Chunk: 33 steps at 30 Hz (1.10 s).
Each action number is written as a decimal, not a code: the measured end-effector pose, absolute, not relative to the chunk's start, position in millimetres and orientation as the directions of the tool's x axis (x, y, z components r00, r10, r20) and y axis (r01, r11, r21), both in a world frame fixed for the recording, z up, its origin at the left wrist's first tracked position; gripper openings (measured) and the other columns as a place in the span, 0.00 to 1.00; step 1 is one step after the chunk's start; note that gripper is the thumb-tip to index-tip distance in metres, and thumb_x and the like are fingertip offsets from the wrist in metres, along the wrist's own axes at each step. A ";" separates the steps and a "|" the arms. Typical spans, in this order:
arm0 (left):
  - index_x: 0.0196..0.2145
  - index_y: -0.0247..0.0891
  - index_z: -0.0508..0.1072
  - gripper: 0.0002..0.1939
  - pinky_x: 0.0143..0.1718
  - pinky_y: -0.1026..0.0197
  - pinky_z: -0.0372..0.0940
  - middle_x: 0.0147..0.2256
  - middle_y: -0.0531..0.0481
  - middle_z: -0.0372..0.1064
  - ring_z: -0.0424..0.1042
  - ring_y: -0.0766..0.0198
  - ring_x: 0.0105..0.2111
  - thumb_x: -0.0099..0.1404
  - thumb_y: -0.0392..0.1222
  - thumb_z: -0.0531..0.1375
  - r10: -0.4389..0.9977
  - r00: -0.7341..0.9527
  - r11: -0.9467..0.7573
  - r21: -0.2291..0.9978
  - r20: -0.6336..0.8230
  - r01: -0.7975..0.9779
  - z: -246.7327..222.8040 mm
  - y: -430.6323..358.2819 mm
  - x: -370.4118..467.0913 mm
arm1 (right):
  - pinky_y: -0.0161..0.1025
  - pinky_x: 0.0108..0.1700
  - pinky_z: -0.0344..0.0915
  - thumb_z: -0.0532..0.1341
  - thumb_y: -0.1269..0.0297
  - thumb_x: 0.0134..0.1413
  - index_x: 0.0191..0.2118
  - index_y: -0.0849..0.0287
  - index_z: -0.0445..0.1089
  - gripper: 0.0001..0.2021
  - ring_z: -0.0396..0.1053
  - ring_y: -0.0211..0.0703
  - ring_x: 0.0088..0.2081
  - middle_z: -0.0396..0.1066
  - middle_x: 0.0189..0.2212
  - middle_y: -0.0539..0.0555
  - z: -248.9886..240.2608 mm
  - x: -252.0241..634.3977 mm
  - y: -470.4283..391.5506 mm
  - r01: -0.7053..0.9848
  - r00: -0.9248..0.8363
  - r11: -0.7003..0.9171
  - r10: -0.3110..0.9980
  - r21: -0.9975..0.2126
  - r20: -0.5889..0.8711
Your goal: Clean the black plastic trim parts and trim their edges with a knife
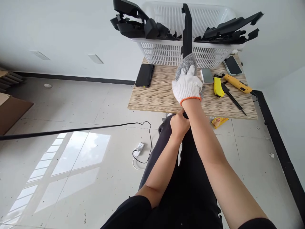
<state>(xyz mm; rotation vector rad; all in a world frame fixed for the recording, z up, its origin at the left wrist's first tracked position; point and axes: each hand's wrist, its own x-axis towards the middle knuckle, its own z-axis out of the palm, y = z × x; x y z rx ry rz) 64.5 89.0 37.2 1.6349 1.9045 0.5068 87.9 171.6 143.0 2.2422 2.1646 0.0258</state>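
A long black plastic part (187, 31) stands nearly upright in the middle, its top in front of the white basket (166, 52). My right hand (188, 82), in a white knit glove with an orange cuff, is closed around a grey cloth (187, 63) that lies against the part. Below the table's front edge, my bare left hand (179, 124) is wrapped round the black lower end of the part, close to my lap. My right forearm hides some of that end.
Black plastic parts (133, 30) fill both sides of the basket. On the wooden table (157, 97) lie a black phone (145, 75), a grey block (206, 76), a yellow cutter (217, 86), a yellow corded tool (237, 83) and another phone (233, 65). A power strip (138, 149) is on the floor.
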 end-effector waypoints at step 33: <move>0.28 0.42 0.73 0.19 0.30 0.62 0.56 0.21 0.52 0.67 0.68 0.60 0.27 0.58 0.61 0.61 0.978 -0.197 0.156 0.874 -0.070 0.461 37.9 85.3 53.2 | 0.64 0.42 0.69 0.52 0.39 0.62 0.54 0.67 0.73 0.34 0.72 0.71 0.50 0.72 0.50 0.75 141.1 101.7 167.9 0.982 0.079 -0.058 0.991 -0.182 0.110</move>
